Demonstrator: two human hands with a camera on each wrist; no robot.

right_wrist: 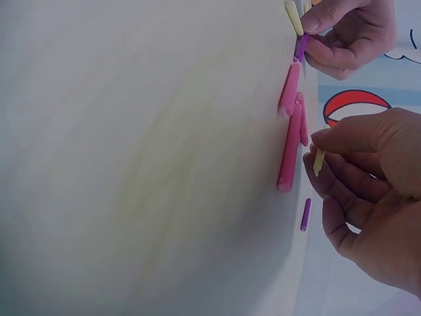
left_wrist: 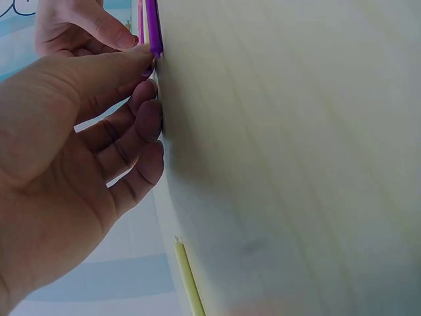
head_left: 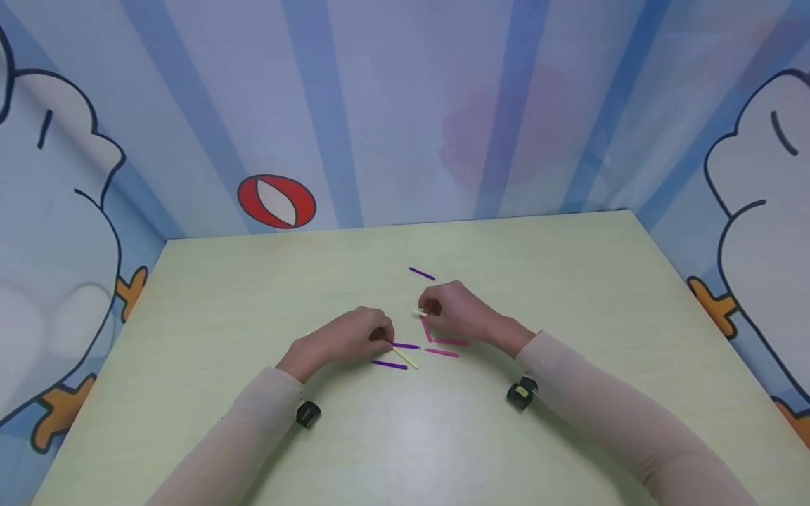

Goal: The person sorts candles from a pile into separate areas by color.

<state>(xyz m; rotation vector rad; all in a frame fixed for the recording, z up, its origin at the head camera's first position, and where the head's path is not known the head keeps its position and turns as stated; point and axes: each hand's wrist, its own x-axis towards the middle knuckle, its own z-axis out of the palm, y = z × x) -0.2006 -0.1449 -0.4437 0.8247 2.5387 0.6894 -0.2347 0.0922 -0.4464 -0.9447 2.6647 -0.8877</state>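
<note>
My left hand pinches the end of a thin purple candle at the middle of the table. A yellow candle slants from beside those fingertips, and a second purple candle lies just nearer. My right hand holds a pale yellow candle between thumb and fingertips, slightly above the table. Below it lie pink candles: one slanted, one behind, one in front. In the left wrist view, another yellow candle lies beyond the left hand's little finger.
A lone purple candle lies farther back, behind the right hand. The pale wooden table meets a striped blue backdrop with a printed red ball. Small black wrist cameras hang under both sleeves.
</note>
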